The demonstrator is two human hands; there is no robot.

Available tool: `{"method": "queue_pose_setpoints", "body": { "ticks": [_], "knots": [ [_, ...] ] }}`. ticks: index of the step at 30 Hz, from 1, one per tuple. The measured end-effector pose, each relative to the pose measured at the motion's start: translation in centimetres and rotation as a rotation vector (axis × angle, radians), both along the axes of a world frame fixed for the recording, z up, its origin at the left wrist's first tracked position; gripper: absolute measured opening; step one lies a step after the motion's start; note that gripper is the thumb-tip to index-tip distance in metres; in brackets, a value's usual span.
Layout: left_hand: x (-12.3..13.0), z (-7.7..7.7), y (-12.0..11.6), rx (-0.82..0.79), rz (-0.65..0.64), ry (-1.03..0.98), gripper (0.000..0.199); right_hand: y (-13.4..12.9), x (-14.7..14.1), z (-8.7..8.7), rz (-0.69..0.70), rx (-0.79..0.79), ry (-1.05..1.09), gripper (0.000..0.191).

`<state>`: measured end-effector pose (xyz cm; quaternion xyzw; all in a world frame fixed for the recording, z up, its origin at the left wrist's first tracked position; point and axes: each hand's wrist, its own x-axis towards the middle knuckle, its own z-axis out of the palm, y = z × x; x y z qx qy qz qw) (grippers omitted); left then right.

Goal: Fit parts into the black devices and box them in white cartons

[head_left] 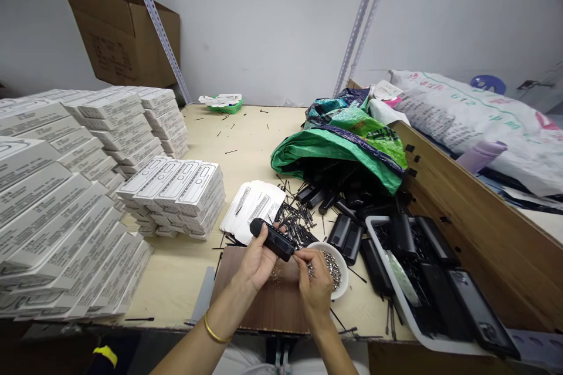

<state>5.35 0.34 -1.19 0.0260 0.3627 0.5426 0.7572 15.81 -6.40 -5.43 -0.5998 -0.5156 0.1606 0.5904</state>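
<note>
My left hand (258, 259) is wrapped around a long black plastic case (273, 240), held tilted above a brown wooden board (259, 299). At the case's near right end, my right hand (315, 278) is closed in a pinch. Whatever its fingertips grip is too small to make out. Just behind that hand sits a white bowl (344, 288) of small shiny metal pieces (335, 272), partly covered by the fingers. Thin black sticks (301, 219) lie in a heap beyond the case, next to a stack of white printed cards (250, 208).
Stacked white boxes (171, 184) fill the left side. To the right stand a white tray (409, 319) of black cases and sticks, and a green bag (334, 149) spilling black parts. A wooden board wall (479, 234) borders the right edge. A cardboard box (127, 40) stands behind.
</note>
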Motion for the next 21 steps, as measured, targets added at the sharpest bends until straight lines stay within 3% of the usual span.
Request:
{"method": "queue_pose_setpoints", "body": {
  "ticks": [8, 11, 17, 21],
  "knots": [
    [1.0, -0.3, -0.1, 0.127, 0.011, 0.021, 0.014, 0.6, -0.3, -0.7, -0.03, -0.063, 0.248, 0.018],
    [1.0, -0.3, 0.0, 0.153, 0.003, 0.006, 0.018, 0.3, -0.3, -0.7, -0.037, -0.064, 0.207, 0.017],
    [1.1, -0.4, -0.6, 0.187, 0.077, -0.013, 0.027, 0.4, -1.0, -0.8, -0.126, 0.083, 0.044, 0.014],
    [0.8, -0.2, -0.4, 0.247, 0.065, 0.014, 0.029, 0.4, -1.4, -1.2, -0.043, -0.057, 0.191, 0.016]
  ]
}}
